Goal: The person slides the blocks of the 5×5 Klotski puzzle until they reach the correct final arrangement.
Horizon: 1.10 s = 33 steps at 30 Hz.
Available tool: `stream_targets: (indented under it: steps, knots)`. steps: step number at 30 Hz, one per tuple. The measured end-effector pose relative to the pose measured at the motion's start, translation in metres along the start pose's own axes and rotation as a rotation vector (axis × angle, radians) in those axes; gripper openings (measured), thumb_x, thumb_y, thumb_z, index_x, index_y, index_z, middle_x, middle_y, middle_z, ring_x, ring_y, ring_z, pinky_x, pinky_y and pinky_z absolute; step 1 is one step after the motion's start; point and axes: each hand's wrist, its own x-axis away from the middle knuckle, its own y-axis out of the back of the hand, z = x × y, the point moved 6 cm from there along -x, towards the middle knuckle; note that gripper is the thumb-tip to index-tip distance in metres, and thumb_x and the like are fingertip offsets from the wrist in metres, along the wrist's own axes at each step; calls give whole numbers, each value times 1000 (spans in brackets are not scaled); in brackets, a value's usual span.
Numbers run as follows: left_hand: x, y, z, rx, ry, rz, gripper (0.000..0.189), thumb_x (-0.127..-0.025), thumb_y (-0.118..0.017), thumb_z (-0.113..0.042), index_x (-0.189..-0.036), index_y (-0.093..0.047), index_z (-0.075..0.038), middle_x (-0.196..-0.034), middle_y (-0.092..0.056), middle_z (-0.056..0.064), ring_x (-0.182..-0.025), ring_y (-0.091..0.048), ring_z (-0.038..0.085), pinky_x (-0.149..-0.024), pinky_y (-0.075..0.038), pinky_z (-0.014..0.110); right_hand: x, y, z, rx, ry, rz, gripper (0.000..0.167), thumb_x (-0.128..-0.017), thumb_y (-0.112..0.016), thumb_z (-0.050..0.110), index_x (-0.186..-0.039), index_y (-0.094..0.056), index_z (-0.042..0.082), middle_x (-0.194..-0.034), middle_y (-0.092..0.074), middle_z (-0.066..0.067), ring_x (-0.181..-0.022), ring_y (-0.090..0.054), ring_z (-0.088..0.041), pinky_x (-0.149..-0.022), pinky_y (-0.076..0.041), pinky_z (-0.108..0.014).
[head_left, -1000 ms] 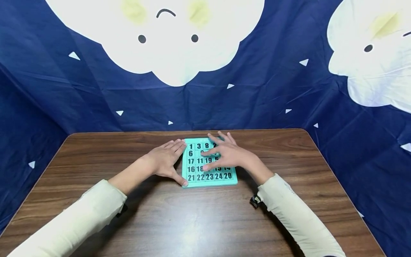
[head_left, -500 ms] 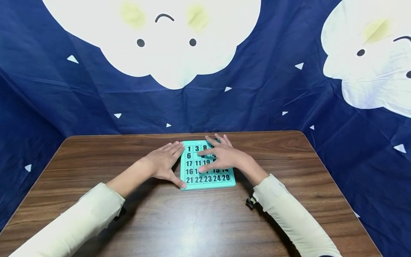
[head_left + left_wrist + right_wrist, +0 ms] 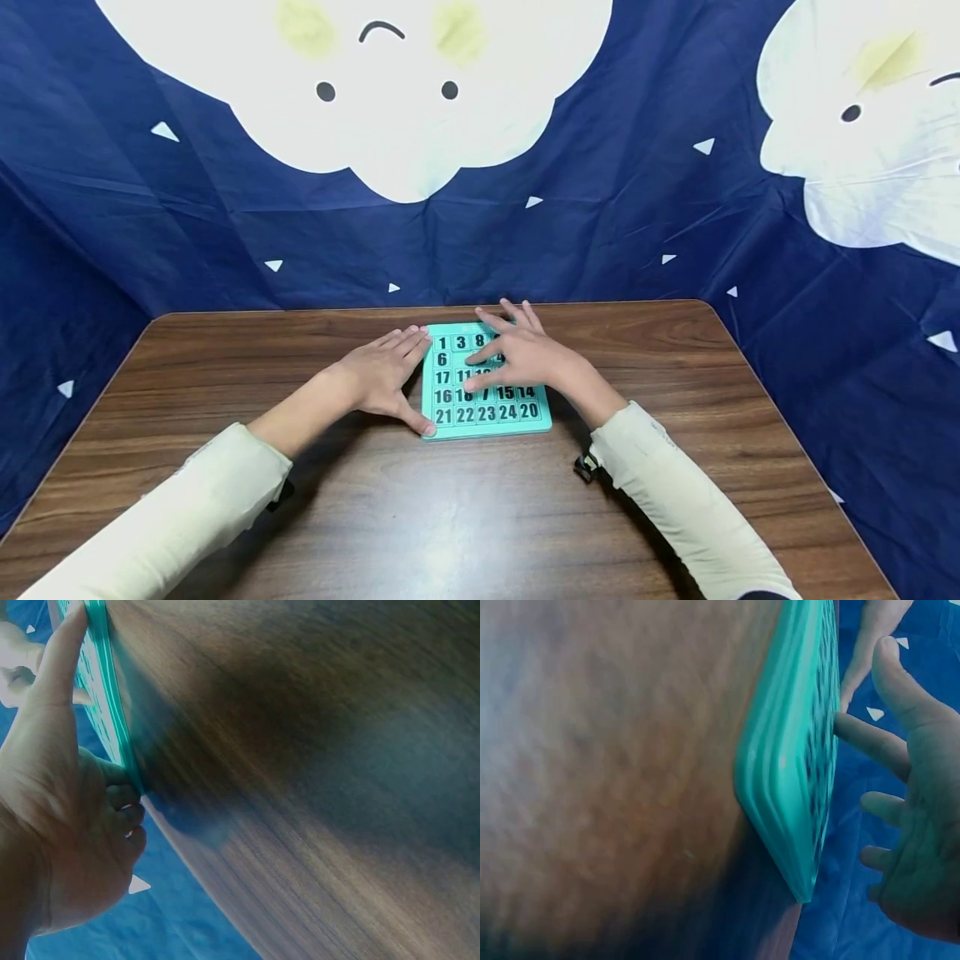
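Observation:
A turquoise sliding number puzzle [image 3: 487, 428] lies flat on the wooden table near its far edge, black numbers on its square tiles. Along its left side rests my left hand [image 3: 384, 377], thumb at the near corner and fingertips at the far one; the left wrist view shows the thumb [image 3: 64, 656] stretched along the frame. Over the tiles my right hand [image 3: 528, 357] is spread, its index fingertip at the second row and thumb just below. In the right wrist view that index finger [image 3: 874, 742] reaches the tile face while the other fingers stay off it. The hand covers several tiles.
The brown wooden table [image 3: 480, 517] has a rounded far edge close behind the puzzle. A dark blue cloth [image 3: 337, 233] with white clouds and small triangles hangs behind and at both sides. Black straps [image 3: 587, 467] show at the sleeve cuffs.
The right thumb and index finger have shifted slightly over the tiles, the thumb a little left and up, uncovering the 7 tile. The left hand stays at the puzzle's left side.

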Motion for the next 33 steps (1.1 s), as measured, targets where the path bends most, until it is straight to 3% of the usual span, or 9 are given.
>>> stream_targets:
  steps: [2,4,8,10,15,20,23,26,33]
  knots:
    - [0,0,-1,2,-2,0,159,-75,-73,-100,-180,-11,1,-191,-7,20,-180,-7,39,-148,-11,56,-2,1,0,4,0,-20,57,-97,-74,76,-139,-82,38,-191,-20,-8,-179,-1,-46,-143,8,-71]
    - [0,0,-1,0,-4,1,158,-76,-73,-100,-180,-10,1,-191,-8,20,-179,-8,39,-148,-11,56,-5,0,1,-9,4,-28,61,-98,-73,76,-145,-78,37,-191,-19,-9,-179,-3,-46,-143,7,-72]
    - [0,1,0,-6,1,5,158,-76,-72,-101,-181,-10,1,-191,-7,20,-180,-7,39,-149,-10,56,-10,-4,3,-10,-18,-4,80,-100,-67,80,-167,-57,37,-192,-10,-11,-178,0,-47,-144,8,-71]
    - [-1,1,0,-9,6,6,158,-76,-72,-101,-181,-9,0,-191,-7,20,-180,-7,38,-149,-10,55,-9,-5,3,9,-39,22,85,-99,-67,81,-171,-51,38,-192,-7,-12,-178,3,-47,-143,9,-71]
    - [-2,2,-1,2,-2,-2,158,-76,-73,-99,-180,-11,2,-191,-9,21,-179,-9,40,-148,-11,57,3,-4,6,3,-13,82,79,-98,-70,79,-165,-58,40,-192,-10,-11,-178,4,-49,-142,8,-75]
    - [-1,2,-1,2,-3,-6,159,-75,-74,-100,-180,-12,2,-190,-10,22,-179,-9,40,-148,-12,56,6,5,-4,1,-55,-3,79,-97,-71,79,-162,-64,34,-191,-14,-14,-177,0,-50,-142,6,-75]
    - [2,3,1,11,0,-5,161,-73,-72,-103,-180,-13,2,-190,-10,22,-179,-9,40,-148,-12,56,-1,1,-7,13,-67,13,86,-96,-69,83,-167,-57,37,-192,-10,-15,-178,2,-50,-143,7,-74]
    - [3,-1,7,44,-4,-15,165,-70,-67,-108,-180,-12,1,-191,-10,22,-179,-7,40,-149,-9,56,-6,-3,-2,2,-27,35,92,-95,-67,87,-172,-49,39,-192,-7,-15,-177,3,-50,-142,7,-75]
    - [3,1,-2,24,-11,-16,160,-73,-74,-101,-180,-14,2,-190,-12,22,-179,-10,40,-149,-12,55,11,11,-29,32,-169,-110,74,-91,-78,80,-144,-80,29,-191,-18,-12,-178,-3,-48,-143,5,-73]
